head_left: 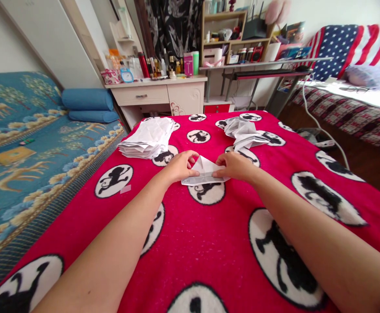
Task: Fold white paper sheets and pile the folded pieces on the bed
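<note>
A folded sheet of white paper (203,167) lies in the middle of the red cloth, its top coming to a point and a folded band along its lower edge. My left hand (183,167) pinches its left side, thumb on top of the band. On the right side my right hand (234,166) grips it the same way, the thumb pressing on the band. Some fingers of both hands are hidden behind the paper.
A stack of creased white papers (149,138) sits at the far left of the red cloth (190,243). Several folded paper pieces (244,132) are piled at the far right. A small pale scrap (125,189) lies left. Beyond stand a dresser (150,93) and a blue sofa (46,143).
</note>
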Motion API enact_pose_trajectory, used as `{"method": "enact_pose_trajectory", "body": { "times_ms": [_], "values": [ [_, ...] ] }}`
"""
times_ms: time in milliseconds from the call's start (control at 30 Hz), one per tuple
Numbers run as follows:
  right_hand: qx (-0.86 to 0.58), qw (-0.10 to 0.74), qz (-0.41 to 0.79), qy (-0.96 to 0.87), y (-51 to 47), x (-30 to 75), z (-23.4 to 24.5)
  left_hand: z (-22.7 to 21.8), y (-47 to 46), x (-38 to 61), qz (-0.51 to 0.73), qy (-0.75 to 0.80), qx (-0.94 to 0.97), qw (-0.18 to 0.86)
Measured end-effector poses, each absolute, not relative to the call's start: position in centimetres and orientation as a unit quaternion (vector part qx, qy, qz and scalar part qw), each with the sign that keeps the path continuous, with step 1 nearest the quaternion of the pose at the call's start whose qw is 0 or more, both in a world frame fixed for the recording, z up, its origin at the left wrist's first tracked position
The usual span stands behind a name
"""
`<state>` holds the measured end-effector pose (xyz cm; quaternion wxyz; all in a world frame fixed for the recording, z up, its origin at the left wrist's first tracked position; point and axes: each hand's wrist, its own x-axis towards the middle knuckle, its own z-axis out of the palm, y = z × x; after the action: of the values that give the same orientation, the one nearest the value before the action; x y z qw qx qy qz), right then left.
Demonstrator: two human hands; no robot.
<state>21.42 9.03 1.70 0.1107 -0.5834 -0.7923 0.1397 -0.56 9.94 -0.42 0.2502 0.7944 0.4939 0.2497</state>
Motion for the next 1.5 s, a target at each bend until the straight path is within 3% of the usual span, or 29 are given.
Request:
{"method": "enact_pose_trajectory", "body": {
  "times_ms": [67,133,267,333,533,667,800,900,1000,1100,1200,1500],
  "values": [
    [-0.584,0.119,0.162,-0.786,9.0,21.4,1.9,-0.3,9.9,-0.5,0.268,0.488,0.785,0.272],
    [-0.577,0.187,0.201,-0.769,9.0,21.3,2.0,-0.2,9.9,-0.3,0.291,0.474,0.768,0.317],
    [-0.503,0.472,0.324,-0.648,9.0,20.9,2.7,0.4,9.7,0.5,0.454,0.445,0.635,0.439],
    [-0.447,0.548,0.386,-0.592,8.6,20.3,3.0,0.7,9.5,1.2,0.546,0.432,0.537,0.476],
    [-0.385,0.522,0.51,-0.565,6.9,17.8,2.8,0.9,8.7,2.9,0.594,0.386,0.388,0.59],
    [-0.417,0.516,0.46,-0.591,6.5,17.2,2.6,0.8,8.4,3.2,0.57,0.369,0.397,0.617],
    [-0.523,0.478,0.181,-0.683,6.7,18.5,3.0,0.7,8.8,2.7,0.579,0.423,0.483,0.502],
    [-0.55,0.415,-0.07,-0.721,6.9,19.9,3.1,0.9,9.0,1.8,0.591,0.46,0.589,0.304],
    [-0.525,0.336,-0.214,-0.752,7.0,20.9,2.5,1.1,8.7,0.9,0.532,0.456,0.707,0.096],
    [-0.495,0.296,-0.273,-0.77,7.2,21.0,1.9,1.0,8.2,0.7,0.447,0.411,0.792,-0.059],
    [-0.48,0.291,-0.29,-0.775,7.3,20.8,1.6,0.5,8.2,0.9,0.398,0.375,0.828,-0.121],
    [-0.455,0.31,-0.234,-0.801,8.2,21.5,1.1,-0.6,9.3,0.0,0.458,0.388,0.799,-0.037]
  ]
}}
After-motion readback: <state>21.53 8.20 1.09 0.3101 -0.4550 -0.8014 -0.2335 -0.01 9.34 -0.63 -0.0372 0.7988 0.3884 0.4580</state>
